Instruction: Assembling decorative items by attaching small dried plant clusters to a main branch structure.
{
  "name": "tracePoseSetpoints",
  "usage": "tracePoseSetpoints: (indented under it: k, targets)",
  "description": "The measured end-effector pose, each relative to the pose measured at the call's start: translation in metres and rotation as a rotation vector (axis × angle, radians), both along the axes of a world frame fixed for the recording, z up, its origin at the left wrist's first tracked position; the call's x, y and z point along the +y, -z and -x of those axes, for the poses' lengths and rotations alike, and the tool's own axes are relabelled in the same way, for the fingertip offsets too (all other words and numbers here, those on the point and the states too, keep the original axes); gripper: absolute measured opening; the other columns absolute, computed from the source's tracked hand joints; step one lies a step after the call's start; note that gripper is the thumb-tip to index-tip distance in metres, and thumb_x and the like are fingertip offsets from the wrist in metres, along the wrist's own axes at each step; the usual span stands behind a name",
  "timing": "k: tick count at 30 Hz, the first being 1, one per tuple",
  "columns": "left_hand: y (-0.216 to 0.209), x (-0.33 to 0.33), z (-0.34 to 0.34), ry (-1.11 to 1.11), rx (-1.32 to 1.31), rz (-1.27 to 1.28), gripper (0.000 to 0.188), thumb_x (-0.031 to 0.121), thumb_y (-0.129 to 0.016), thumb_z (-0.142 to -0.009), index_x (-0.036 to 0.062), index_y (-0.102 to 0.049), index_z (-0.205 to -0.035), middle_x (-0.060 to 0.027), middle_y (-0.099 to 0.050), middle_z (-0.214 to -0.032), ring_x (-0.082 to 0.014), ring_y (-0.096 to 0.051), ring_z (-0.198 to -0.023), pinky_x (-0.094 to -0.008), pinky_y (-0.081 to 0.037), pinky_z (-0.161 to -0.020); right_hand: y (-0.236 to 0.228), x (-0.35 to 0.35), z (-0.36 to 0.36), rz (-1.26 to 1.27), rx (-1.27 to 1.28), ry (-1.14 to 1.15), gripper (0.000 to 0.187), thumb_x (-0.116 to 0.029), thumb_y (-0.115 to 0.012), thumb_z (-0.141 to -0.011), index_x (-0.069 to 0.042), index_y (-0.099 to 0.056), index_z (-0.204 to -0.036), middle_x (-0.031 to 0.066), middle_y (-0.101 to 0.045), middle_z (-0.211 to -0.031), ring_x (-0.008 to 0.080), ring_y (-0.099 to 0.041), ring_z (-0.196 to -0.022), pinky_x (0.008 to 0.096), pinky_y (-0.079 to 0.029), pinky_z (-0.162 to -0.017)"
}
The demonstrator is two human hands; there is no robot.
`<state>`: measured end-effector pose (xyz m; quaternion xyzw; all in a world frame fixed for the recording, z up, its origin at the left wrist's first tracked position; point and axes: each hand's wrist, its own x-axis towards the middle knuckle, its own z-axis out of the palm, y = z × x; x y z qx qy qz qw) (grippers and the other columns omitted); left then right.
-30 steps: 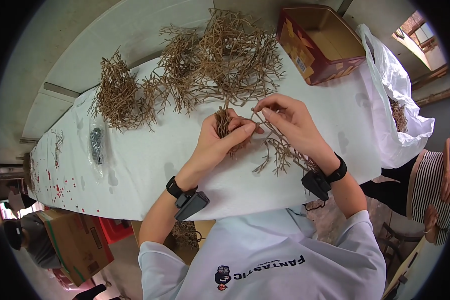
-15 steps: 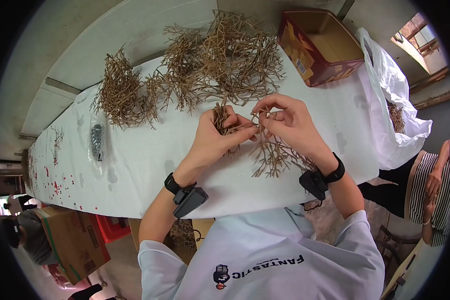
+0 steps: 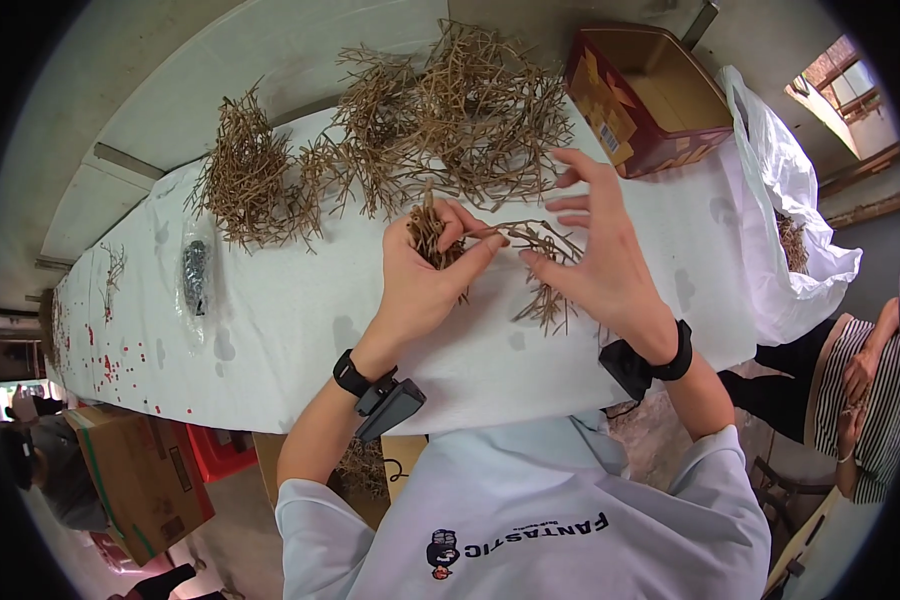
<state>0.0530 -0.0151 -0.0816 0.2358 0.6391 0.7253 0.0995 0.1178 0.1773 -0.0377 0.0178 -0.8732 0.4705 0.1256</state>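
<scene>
My left hand (image 3: 410,295) is closed round a small bundle of dry brown twigs (image 3: 428,238). Between its thumb and forefinger it also pinches the end of a thin forked twig sprig (image 3: 546,302), which reaches right and droops over the white-covered table (image 3: 290,340). Fingers spread, my right hand (image 3: 615,270) is raised just right of that sprig; its thumb is close to the stems, and I cannot tell whether it touches them. Beyond both hands lie a large tangled heap of twigs (image 3: 480,110) and a smaller heap (image 3: 248,180) to its left.
A dark red box (image 3: 655,150) stands at the far right, beside a white plastic bag (image 3: 780,270) with twigs inside. At left lie a clear packet (image 3: 195,285) and red bits (image 3: 110,372). Another person (image 3: 860,390) is at right; a cardboard box (image 3: 145,490) sits lower left.
My right hand has opened from its pinch at the sprig and lifted slightly up and right, fingers spreading. The sprig hangs from my left fingers, shifted a little.
</scene>
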Motion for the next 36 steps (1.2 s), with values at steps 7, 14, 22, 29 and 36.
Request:
tracePoseSetpoints:
  k: [7, 14, 22, 29, 36]
  targets:
    - [-0.001, 0.000, -0.002, -0.079, -0.108, -0.137, 0.040, -0.005, -0.072, -0.083, 0.0089, -0.036, -0.072, -0.0061, -0.060, -0.089, -0.0112, -0.063, -0.082, -0.0247, -0.050, -0.071, -0.011, -0.007, -0.023, 0.208, -0.431, 0.008, 0.078, -0.010, -0.079, -0.076, -0.004, -0.035, -0.141, 0.0146, -0.053, -0.117, 0.0230, -0.062, -0.103, 0.0356, -0.051, -0.087]
    - [-0.009, -0.005, -0.002, -0.016, -0.383, -0.251, 0.040, -0.006, -0.071, -0.084, 0.0107, -0.036, -0.073, -0.0063, -0.061, -0.093, -0.0106, -0.065, -0.081, -0.0226, -0.049, -0.064, 0.010, 0.005, -0.005, -0.171, 0.203, -0.212, 0.055, -0.008, -0.073, -0.084, 0.002, -0.046, -0.131, 0.0129, -0.059, -0.115, 0.0178, -0.066, -0.085, 0.0298, -0.053, -0.078]
    - [-0.007, 0.000, -0.004, -0.025, -0.331, -0.245, 0.041, -0.003, -0.073, -0.083, 0.0118, -0.037, -0.073, -0.0071, -0.063, -0.096, -0.0079, -0.063, -0.081, -0.0215, -0.050, -0.063, 0.011, 0.002, 0.009, 0.377, -0.222, -0.335, 0.027, 0.002, -0.057, -0.092, 0.003, -0.053, -0.118, 0.0085, -0.066, -0.095, 0.0127, -0.066, -0.082, 0.0258, -0.055, -0.070]
    - [-0.011, 0.004, -0.008, 0.021, -0.381, -0.133, 0.040, -0.003, -0.073, -0.084, 0.0092, -0.037, -0.073, -0.0078, -0.062, -0.094, -0.0108, -0.065, -0.088, -0.0250, -0.054, -0.071, 0.005, -0.010, 0.007, 0.517, -0.403, -0.259, 0.019, 0.004, -0.049, -0.092, 0.001, -0.052, -0.111, 0.0096, -0.065, -0.095, 0.0140, -0.068, -0.078, 0.0270, -0.059, -0.066]
    - [-0.008, -0.002, -0.004, -0.027, -0.182, -0.149, 0.038, -0.005, -0.069, -0.086, 0.0072, -0.036, -0.072, -0.0092, -0.063, -0.095, -0.0152, -0.068, -0.095, -0.0261, -0.054, -0.073, 0.000, -0.010, 0.014, 0.449, -0.283, -0.201, 0.024, 0.001, -0.057, -0.094, 0.002, -0.054, -0.118, 0.0088, -0.063, -0.105, 0.0146, -0.069, -0.079, 0.0257, -0.056, -0.065]
